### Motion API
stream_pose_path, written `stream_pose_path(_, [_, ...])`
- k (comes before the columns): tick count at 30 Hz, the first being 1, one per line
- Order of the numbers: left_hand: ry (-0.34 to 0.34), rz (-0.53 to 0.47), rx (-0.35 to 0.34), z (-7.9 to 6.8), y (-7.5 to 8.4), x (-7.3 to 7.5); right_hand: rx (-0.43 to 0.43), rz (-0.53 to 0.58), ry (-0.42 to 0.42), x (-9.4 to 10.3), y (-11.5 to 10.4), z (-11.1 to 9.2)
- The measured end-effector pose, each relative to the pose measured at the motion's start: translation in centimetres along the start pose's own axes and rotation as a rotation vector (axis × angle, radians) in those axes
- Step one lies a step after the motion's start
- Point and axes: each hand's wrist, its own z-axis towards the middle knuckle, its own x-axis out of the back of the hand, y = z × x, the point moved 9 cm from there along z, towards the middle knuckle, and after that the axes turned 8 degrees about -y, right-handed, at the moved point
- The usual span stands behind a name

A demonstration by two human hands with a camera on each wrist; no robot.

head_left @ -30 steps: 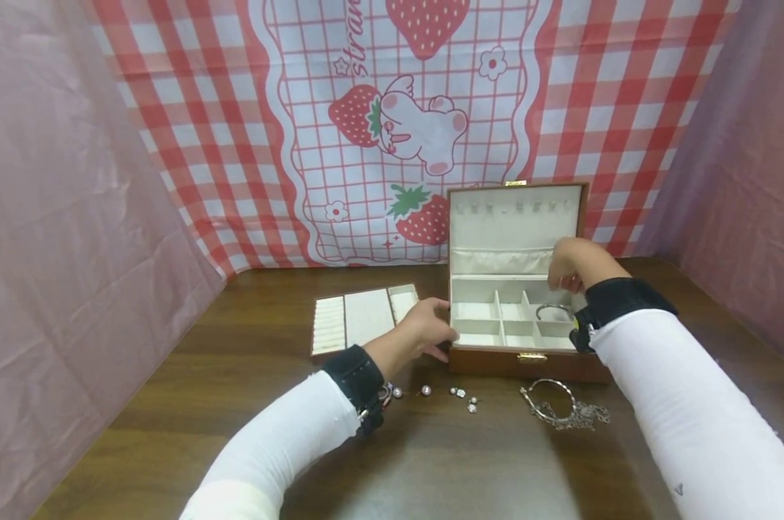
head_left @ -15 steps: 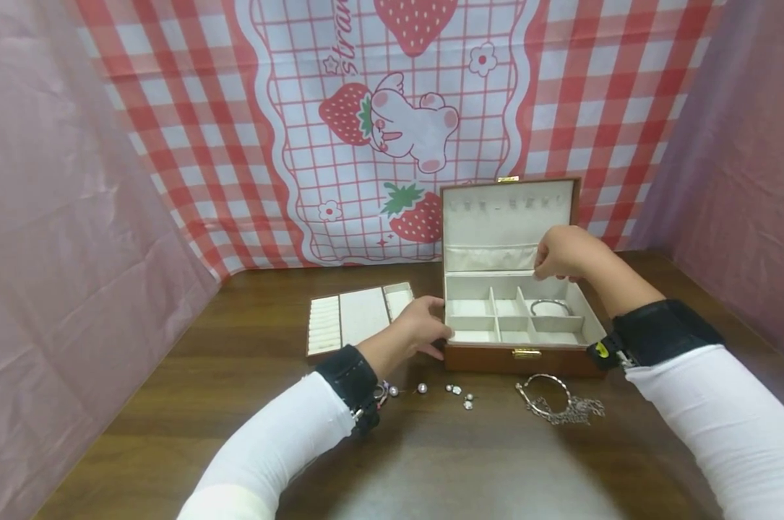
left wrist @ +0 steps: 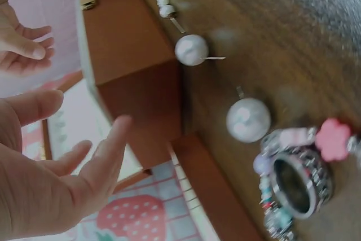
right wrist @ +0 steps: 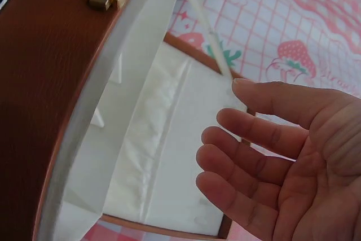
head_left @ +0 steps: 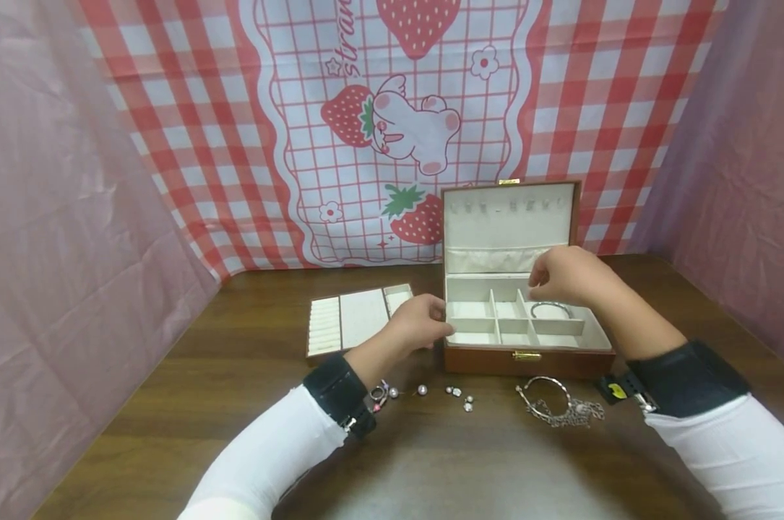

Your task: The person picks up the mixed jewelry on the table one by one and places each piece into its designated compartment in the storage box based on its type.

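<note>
The brown jewellery box (head_left: 476, 361) stands with its lid raised and its cream compartments showing. My left hand (head_left: 418, 323) is at the box's left side, its fingers overlapping the rim; in the left wrist view the fingers (left wrist: 106, 162) are spread and hold nothing. Over the back right compartment hovers my right hand (head_left: 570, 274), and the right wrist view shows its fingers (right wrist: 237, 156) loosely bent around nothing. A silver bangle (head_left: 550, 303) lies in that compartment, below the right hand. The box's brass clasp (head_left: 527, 355) faces the front.
A cream tray (head_left: 363, 314) with ring rolls sits left of the box. In front lie a second bangle (head_left: 549, 378), a tangled chain (head_left: 583, 413), pearl earrings (head_left: 422, 390), and a ring (left wrist: 293, 184) beside a beaded bracelet (left wrist: 333, 139). A checked cloth (head_left: 229, 144) hangs behind.
My right hand has risen out of the back right compartment, moved slightly left, then dipped a little. The left hand stays by the box, its lower fingers no longer showing along the box's side.
</note>
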Motion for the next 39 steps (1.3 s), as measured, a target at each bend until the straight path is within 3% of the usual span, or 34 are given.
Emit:
stream_pose_path(2, [0.031, 0.160, -0.075, -0.6, 1.3, 0.7, 0.009, 0.008, 0.013, 0.0, -0.5, -0.3])
stream_pose_path(6, [0.038, 0.367, -0.217, -1.8, 3.2, 1.3, 0.036, 0.017, 0.034, 0.0, -1.6, -1.0])
stream_pose_path(14, [0.072, 0.539, -0.382, -4.2, 4.3, 2.8, 0.100, -0.016, 0.038, -0.6, -3.8, -1.6])
stream_pose_path(23, [0.101, 0.571, -0.422, -6.9, 3.4, 4.9, 0.199, -0.004, 0.045, -1.4, -6.7, -2.2])
stream_pose_path(29, [0.127, 0.601, -0.410, -8.4, 2.0, 6.2, 0.255, 0.045, 0.053, -2.3, -7.9, -2.6])
stream_pose_path(39, [0.128, 0.579, -0.386, -10.7, -0.7, 8.3, 0.318, 0.112, 0.151, -3.2, -9.6, -2.9])
